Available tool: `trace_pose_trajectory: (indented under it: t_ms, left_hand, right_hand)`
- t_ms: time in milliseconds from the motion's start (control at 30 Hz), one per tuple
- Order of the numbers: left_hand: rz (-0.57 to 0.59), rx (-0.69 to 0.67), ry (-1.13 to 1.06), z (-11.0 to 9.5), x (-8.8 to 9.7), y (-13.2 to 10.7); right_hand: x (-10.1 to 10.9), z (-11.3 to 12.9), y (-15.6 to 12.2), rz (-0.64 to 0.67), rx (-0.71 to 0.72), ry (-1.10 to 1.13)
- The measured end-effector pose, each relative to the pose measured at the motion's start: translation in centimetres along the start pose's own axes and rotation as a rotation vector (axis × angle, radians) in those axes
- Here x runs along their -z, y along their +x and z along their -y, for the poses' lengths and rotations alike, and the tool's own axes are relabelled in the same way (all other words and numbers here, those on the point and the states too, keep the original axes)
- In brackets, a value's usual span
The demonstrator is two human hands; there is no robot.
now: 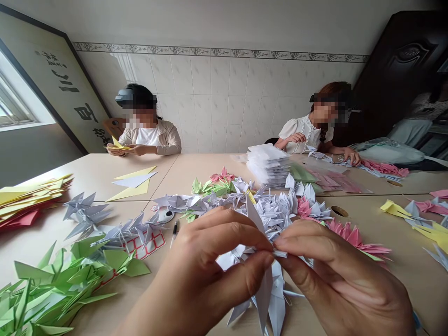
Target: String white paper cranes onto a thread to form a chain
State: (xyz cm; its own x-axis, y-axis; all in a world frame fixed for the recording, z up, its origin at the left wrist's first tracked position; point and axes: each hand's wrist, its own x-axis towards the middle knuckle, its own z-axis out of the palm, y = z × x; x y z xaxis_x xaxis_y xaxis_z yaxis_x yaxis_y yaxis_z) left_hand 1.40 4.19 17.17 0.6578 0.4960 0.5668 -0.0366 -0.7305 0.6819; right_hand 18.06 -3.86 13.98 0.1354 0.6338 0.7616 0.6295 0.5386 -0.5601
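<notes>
Low in the middle of the view, at 6 o'clock, the left hand [206, 266] and the right hand [336, 275] meet over a pale paper crane [266, 298]. Both grips are nearly shut: on each hand, the thumb and forefinger pinch a narrow folded tip [280, 253] of the crane, with the remaining fingers curled behind. The two pinches sit just beside each other, and the crane's long points hang down toward the table [217, 168].

Just beyond the hands, at 12 o'clock, lies a heap of pale paper cranes [269, 210]. Green cranes [52, 289] crowd the table at 8 o'clock, and pink ones [353, 235] lie at 2 o'clock. A pen [174, 232] rests at 10 o'clock near a sheet with a red grid [147, 245]. Yellow paper [131, 186] lies further out at 10 o'clock, and a stack of colored paper [24, 200] sits at 9 o'clock. A tall stack of white paper in clear bags [268, 164] stands at 12 o'clock. Across the table, one co-worker [147, 140] at 11 o'clock holds yellow paper [117, 145], and another co-worker [315, 126] sits at 1 o'clock.
</notes>
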Motion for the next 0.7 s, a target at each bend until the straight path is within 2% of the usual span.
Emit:
trace_pose_trajectory:
  t_ms: [367, 700]
  left_hand:
    - [-0.038, -0.064, 0.091, -0.24, -0.37, 0.22]
    - [0.009, 0.010, -0.010, -0.03, -0.24, -0.05]
  right_hand:
    - [0.10, 0.04, 0.10, 0.038, -0.037, 0.025]
    - [0.33, 0.17, 0.31, 0.042, -0.084, 0.036]
